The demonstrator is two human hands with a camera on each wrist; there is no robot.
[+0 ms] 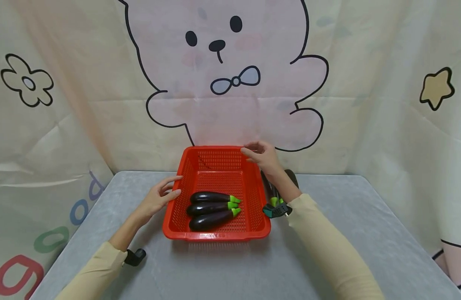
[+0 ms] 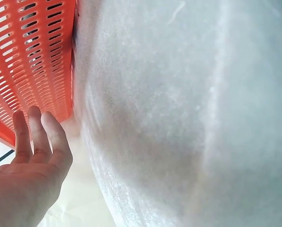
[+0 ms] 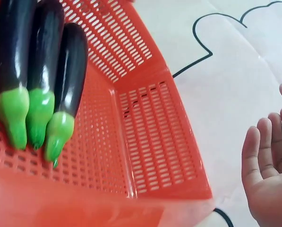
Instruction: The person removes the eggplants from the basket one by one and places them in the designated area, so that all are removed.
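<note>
The left hand (image 1: 157, 199) and right hand (image 1: 264, 157), both loose-fingered and gripping nothing, flank a red perforated plastic basket (image 1: 219, 181). Inside, rightward of the left hand, three glossy purple-black, green-capped eggplants (image 1: 208, 208) could roll if a one-sided push tilts it.

L sleeve (image 1: 97, 271) & R sleeve (image 1: 329, 246): long, pale yellow, plain fabric w/ light creases; cuffs end nr. wrists. L wrist unit (image 1: 135, 257): blk, compact, rounded housing, fitted adj. to cuff. R wrist unit (image 1: 278, 210): blk housing w/ teal-grn section. L grip (image 1: 160, 197), R grip (image 1: 263, 156): bare.
</note>
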